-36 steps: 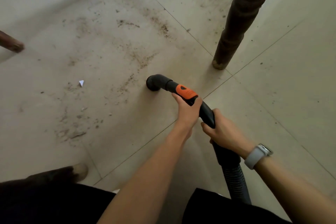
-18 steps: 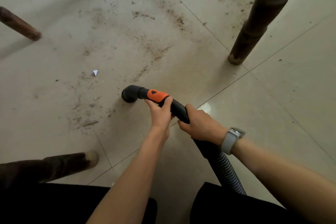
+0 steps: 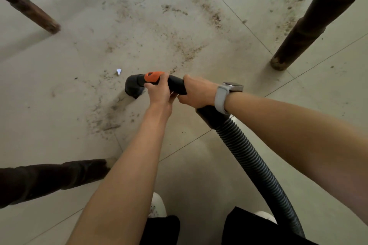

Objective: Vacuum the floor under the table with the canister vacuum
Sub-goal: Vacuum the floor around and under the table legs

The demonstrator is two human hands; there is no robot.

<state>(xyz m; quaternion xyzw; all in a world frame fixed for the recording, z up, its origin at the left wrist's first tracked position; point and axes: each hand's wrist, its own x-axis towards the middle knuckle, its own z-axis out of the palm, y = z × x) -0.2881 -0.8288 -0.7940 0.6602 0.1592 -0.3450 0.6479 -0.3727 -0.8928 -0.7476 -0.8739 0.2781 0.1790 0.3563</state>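
I have both hands wrapped around the black vacuum handle [image 3: 175, 85], left hand [image 3: 159, 91] just behind the orange slider [image 3: 152, 77], right hand [image 3: 197, 92] beside it. Since a moment ago the nozzle [image 3: 133, 87] has slid leftward, closer to the white paper scrap [image 3: 118, 71]; it now sits over the dusty floor [image 3: 59, 85] between the table legs [image 3: 304, 32].

Showing matt black plastic on nozzle [image 3: 133, 86], ribbed hose [image 3: 249, 157], dull worn wood on leg [image 3: 310, 24], smooth gritty tile floor [image 3: 59, 77].
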